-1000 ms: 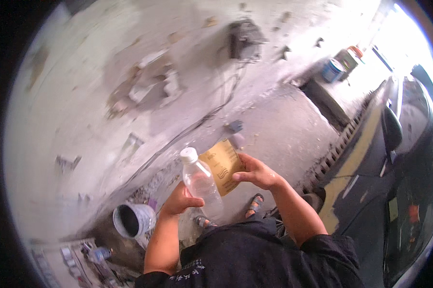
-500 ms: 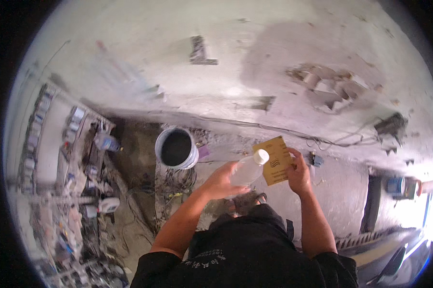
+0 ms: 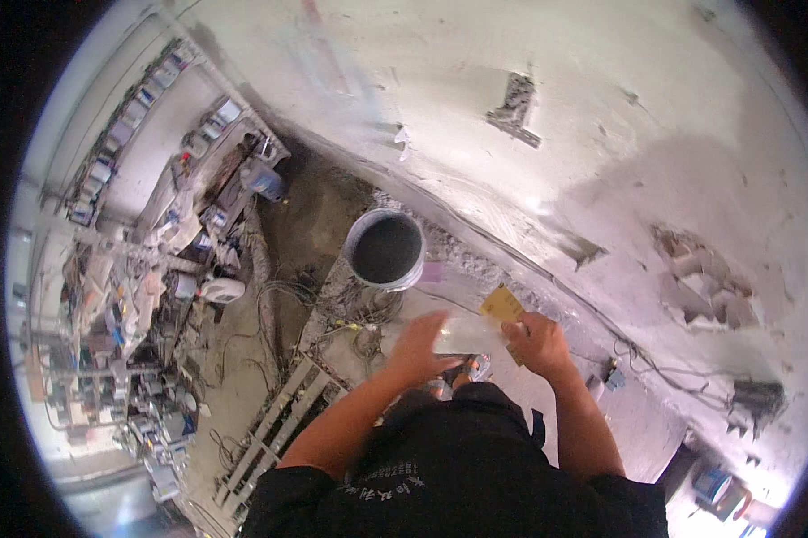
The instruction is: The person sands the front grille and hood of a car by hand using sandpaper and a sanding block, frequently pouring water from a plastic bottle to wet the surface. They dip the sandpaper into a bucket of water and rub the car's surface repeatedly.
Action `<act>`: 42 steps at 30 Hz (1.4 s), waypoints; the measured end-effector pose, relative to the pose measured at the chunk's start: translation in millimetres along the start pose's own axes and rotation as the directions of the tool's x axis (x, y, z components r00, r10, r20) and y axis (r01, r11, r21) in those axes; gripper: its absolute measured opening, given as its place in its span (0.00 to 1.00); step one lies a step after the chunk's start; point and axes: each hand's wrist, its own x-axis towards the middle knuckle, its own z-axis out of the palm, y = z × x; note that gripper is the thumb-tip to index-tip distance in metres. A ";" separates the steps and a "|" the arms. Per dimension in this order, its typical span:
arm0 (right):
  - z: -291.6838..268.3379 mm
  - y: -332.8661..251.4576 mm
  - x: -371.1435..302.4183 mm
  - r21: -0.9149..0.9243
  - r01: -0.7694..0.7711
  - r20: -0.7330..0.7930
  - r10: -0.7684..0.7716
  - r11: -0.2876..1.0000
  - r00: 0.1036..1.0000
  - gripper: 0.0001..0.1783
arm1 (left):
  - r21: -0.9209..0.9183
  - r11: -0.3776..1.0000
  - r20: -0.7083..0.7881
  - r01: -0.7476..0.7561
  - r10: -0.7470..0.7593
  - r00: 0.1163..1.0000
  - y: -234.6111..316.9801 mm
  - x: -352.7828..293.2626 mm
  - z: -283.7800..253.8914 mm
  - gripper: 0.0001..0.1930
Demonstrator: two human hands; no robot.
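Note:
A clear plastic bottle lies roughly level in front of my body, smeared by motion. My left hand grips its left end, fingers curved around it. At the bottle's other end, my right hand is closed on a tan printed sheet, which stands up past the fingers. The right fingers also reach the bottle's cap end, and the cap is hidden. Whether they grip the cap, I cannot tell.
A white bucket with dark contents stands ahead on the floor, beside tangled cables. A slatted wooden pallet lies to the left, before cluttered shelves. A damaged pale wall runs along the far and right side.
My view has turned, so the bucket and wall appear shifted to the right. The bottle has tipped over toward my right hand, and the right fingers have come to its cap end.

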 end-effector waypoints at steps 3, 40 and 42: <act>7.7 25.2 20.6 -0.132 0.058 0.041 -0.053 0.990 0.998 0.23 | -0.101 0.834 0.309 0.542 -0.491 0.814 -77.8 -91.5 -21.4 0.36; 134.6 -162.6 223.6 -0.283 0.390 0.202 -0.343 0.876 0.917 0.23 | -0.631 -0.700 0.747 0.334 -0.665 0.019 -154.2 -341.3 -21.2 0.24; 146.9 -173.4 232.2 -0.275 0.436 0.244 -0.376 0.857 0.894 0.22 | -0.688 -0.170 0.447 0.706 -0.865 0.228 -200.1 -301.4 -52.5 0.23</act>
